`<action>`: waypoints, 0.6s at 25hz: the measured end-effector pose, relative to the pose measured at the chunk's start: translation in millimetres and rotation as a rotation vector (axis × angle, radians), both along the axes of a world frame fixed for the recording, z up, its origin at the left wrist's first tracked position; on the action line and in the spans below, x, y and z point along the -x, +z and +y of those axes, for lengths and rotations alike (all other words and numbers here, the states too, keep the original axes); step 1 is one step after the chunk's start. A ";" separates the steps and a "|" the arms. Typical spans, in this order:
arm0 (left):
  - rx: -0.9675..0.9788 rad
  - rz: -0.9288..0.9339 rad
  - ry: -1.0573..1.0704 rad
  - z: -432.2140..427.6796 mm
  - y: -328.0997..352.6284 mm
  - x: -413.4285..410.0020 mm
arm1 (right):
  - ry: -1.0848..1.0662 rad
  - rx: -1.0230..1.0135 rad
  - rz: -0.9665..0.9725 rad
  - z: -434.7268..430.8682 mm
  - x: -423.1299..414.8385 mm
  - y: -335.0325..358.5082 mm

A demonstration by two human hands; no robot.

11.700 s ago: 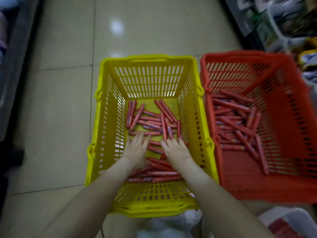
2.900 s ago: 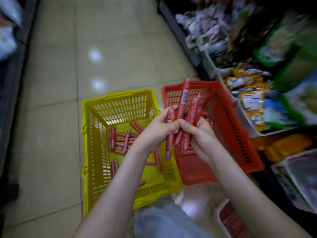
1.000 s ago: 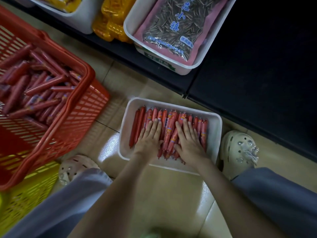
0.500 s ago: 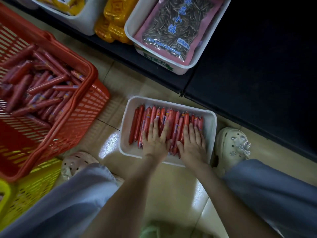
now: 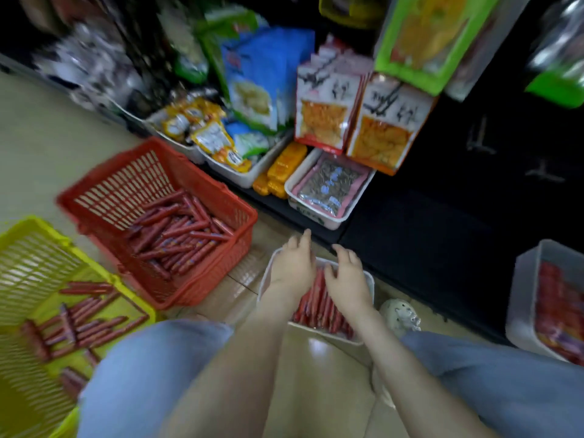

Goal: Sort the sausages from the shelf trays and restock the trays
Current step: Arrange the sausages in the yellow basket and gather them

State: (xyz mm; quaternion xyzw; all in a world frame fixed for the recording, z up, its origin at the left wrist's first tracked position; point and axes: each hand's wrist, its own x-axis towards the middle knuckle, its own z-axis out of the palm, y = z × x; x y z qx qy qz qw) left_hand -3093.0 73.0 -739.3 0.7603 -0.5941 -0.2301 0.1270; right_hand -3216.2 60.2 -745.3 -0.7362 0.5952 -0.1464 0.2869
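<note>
A white tray [image 5: 368, 281] of red sausages [image 5: 319, 306] lies on the floor between my knees. My left hand [image 5: 294, 267] and my right hand [image 5: 347, 278] rest over the sausages near the tray's far rim, fingers relaxed and pointing at the shelf. The red basket [image 5: 94, 197] to the left holds many sausages. The yellow basket [image 5: 19, 241] at far left holds several more. The frame is blurred, so I cannot see whether any finger hooks the rim.
A second white tray of red sausages [image 5: 521, 311] stands at the right edge. The low shelf holds a tray of sunflower seeds [image 5: 330, 188], yellow packs [image 5: 281, 170] and snack bags [image 5: 325, 99]. A dark empty shelf bay [image 5: 442, 241] lies behind the tray.
The view has swung upward, showing the shelves and both baskets. Both hands have slid forward from the middle of the sausages toward the tray's far rim.
</note>
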 end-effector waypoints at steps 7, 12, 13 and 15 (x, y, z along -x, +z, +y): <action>0.373 -0.114 0.144 82.5 141.9 -116.0 | 0.342 0.296 -0.106 55.2 -107.7 131.3; 0.338 -0.254 0.312 206.0 119.1 -232.1 | 0.677 0.324 -0.066 112.8 -225.5 135.2; 0.284 -0.273 0.351 230.0 103.6 -253.9 | 0.725 0.311 -0.059 122.4 -246.3 127.5; 0.180 -0.263 0.468 273.6 67.2 -289.7 | 0.817 0.280 -0.036 138.0 -286.0 105.5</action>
